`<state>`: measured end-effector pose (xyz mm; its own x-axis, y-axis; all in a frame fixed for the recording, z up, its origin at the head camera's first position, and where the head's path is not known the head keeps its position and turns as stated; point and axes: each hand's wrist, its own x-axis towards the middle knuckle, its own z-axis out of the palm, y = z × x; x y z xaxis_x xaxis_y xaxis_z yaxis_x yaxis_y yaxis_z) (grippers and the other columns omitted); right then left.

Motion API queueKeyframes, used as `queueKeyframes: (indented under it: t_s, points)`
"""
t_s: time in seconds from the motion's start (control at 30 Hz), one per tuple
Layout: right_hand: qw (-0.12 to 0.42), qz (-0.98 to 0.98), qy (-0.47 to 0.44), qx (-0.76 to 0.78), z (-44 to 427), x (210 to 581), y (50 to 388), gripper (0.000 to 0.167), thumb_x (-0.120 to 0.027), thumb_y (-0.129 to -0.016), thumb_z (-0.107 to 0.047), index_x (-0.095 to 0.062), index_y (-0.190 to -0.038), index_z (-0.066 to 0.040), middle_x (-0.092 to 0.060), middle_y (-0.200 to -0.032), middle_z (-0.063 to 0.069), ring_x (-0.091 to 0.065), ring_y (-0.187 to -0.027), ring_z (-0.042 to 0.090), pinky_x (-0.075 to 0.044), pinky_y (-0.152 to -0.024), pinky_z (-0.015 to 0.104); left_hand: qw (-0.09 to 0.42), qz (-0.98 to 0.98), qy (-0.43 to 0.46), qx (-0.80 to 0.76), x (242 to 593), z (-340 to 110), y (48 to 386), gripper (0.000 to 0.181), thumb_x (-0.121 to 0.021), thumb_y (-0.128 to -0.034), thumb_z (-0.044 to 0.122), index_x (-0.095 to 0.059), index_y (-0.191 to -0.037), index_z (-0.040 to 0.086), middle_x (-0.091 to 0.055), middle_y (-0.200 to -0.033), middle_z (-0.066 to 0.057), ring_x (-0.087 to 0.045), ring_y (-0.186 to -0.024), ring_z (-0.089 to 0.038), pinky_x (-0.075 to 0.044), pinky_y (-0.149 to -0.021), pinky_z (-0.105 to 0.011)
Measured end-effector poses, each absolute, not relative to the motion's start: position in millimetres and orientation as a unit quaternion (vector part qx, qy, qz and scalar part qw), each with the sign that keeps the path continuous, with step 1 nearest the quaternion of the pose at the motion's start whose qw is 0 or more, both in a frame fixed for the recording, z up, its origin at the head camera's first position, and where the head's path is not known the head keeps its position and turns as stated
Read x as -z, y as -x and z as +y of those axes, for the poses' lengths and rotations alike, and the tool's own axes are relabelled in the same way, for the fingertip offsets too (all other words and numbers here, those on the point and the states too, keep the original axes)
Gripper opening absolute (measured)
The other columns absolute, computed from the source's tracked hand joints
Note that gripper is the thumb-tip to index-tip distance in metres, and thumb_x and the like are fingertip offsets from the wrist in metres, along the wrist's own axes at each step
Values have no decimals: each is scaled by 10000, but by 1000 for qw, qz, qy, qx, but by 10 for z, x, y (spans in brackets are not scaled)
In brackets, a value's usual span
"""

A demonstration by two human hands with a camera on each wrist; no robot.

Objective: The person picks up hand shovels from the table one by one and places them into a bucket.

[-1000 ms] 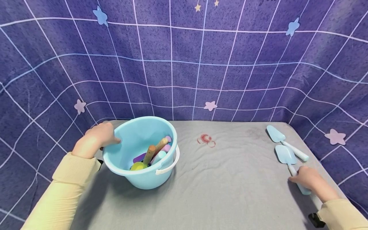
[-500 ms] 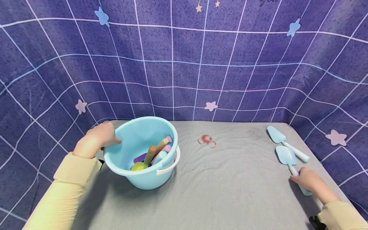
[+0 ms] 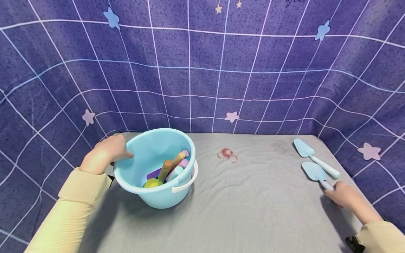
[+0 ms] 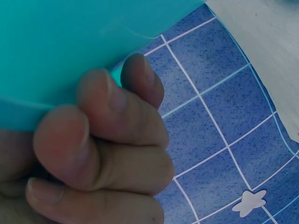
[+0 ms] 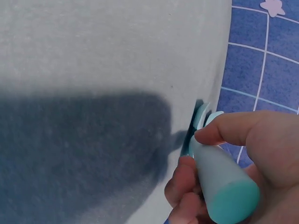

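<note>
My left hand (image 3: 109, 151) grips the left rim of a light blue bucket (image 3: 164, 198), which leans to one side; in the left wrist view its fingers (image 4: 126, 121) curl against the bucket wall (image 4: 56, 51). Inside the bucket lie a lime green piece (image 3: 152, 183), a brown wooden handle (image 3: 165, 170), a purple piece (image 3: 153, 174) and other handles. At the far right my right hand (image 3: 345, 195) holds the handle of a light blue toy trowel (image 3: 314, 171). The right wrist view shows the handle (image 5: 222, 182) between thumb and fingers.
A second light blue trowel (image 3: 303, 147) lies just behind the held one, near the right edge of the grey cloth surface (image 3: 253, 211). A white bucket handle (image 3: 186, 184) hangs on the bucket's right side. A purple gridded curtain (image 3: 202, 80) stands behind and at both sides.
My right hand has shifted slightly right, and the held trowel has turned, its handle end now hidden in the hand. The left hand and bucket stay put.
</note>
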<state>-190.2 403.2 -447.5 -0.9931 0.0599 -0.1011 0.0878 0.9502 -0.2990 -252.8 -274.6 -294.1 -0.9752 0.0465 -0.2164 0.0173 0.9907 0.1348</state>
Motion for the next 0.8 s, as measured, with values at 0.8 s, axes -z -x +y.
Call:
queueKeyframes:
  t_s: [0.8]
  points:
    - [-15, 991, 9, 130, 3918, 4087, 2020, 261, -597, -806, -230, -538, -671, -14, -493, -567, 18, -457, -498, 171, -371, -460, 330, 112, 991, -22, -68, 2942, -2760, 2542, 332, -679, -803, 298, -572, -786, -15, -572, -674, -126, -593, -477, -195, -449, -486, -326]
